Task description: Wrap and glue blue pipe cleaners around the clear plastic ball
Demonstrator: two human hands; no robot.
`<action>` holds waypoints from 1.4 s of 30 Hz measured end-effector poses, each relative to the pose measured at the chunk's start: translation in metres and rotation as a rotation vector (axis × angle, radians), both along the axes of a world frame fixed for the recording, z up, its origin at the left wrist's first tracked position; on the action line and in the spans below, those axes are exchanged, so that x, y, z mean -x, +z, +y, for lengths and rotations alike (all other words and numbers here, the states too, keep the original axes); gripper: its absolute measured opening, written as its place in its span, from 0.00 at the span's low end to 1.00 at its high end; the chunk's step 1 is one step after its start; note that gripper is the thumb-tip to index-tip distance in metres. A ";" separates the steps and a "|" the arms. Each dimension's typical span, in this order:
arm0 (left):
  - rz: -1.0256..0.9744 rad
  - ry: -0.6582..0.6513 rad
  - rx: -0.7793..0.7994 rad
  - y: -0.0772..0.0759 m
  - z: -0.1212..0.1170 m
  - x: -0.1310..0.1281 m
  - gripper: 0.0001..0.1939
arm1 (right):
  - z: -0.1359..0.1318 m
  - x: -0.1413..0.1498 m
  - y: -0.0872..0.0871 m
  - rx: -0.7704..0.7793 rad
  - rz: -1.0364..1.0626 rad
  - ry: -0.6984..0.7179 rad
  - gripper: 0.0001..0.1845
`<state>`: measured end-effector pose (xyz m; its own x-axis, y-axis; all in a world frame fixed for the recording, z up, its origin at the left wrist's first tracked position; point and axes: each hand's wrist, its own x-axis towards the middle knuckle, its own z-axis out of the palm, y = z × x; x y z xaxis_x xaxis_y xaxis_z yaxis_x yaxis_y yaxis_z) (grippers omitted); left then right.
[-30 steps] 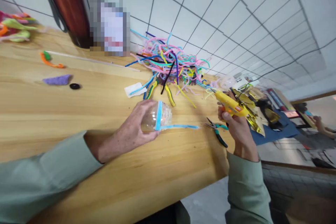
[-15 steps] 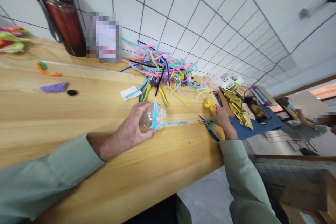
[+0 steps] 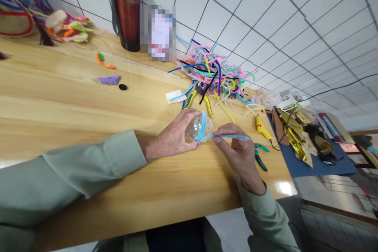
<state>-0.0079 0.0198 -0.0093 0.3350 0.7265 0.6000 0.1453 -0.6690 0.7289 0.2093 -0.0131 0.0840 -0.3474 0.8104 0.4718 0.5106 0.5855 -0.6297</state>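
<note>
My left hand (image 3: pixel 173 136) is wrapped round a clear, rounded plastic piece (image 3: pixel 208 128), held above the table. A light blue pipe cleaner (image 3: pixel 203 124) runs as a band around it, and its loose end sticks out to the right. That end is pinched between the thumb and fingers of my right hand (image 3: pixel 238 151), close to the plastic. Right of this hand lies a yellow glue gun (image 3: pixel 261 126) with a cord. Teal-handled pliers (image 3: pixel 260 161) rest below the glue gun, partly hidden behind my right hand.
A heap of coloured pipe cleaners (image 3: pixel 211 67) lies against the tiled wall, with yellow-handled pliers (image 3: pixel 208 106) before it. A red thermos (image 3: pixel 126 15) stands at the back. A purple piece (image 3: pixel 108 80) and a black disc (image 3: pixel 123 86) lie left. Gold foil (image 3: pixel 295 141) covers a blue sheet (image 3: pixel 285 155).
My right hand has let go of the glue gun and moved left to pinch the pipe cleaner's loose end. My left hand keeps its hold. The view has swung left.
</note>
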 end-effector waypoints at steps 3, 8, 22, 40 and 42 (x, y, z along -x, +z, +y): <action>-0.003 -0.006 -0.005 0.000 0.000 0.000 0.40 | 0.009 -0.004 -0.007 0.019 0.025 -0.006 0.06; 0.006 0.000 -0.022 0.000 0.000 0.001 0.39 | 0.020 -0.005 -0.014 0.057 0.064 -0.045 0.02; 0.026 -0.084 0.046 0.003 -0.002 0.003 0.40 | 0.027 0.010 -0.002 0.156 0.082 -0.063 0.05; 0.013 -0.103 0.044 -0.001 -0.001 0.002 0.40 | 0.036 0.011 -0.007 0.159 0.028 -0.139 0.09; 0.019 -0.107 0.034 -0.001 -0.001 0.002 0.40 | 0.037 0.011 -0.007 0.152 0.015 -0.136 0.08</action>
<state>-0.0099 0.0188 -0.0102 0.4223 0.7059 0.5687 0.0884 -0.6564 0.7492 0.1979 0.0242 0.0767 -0.2233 0.9116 0.3452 0.5684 0.4094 -0.7136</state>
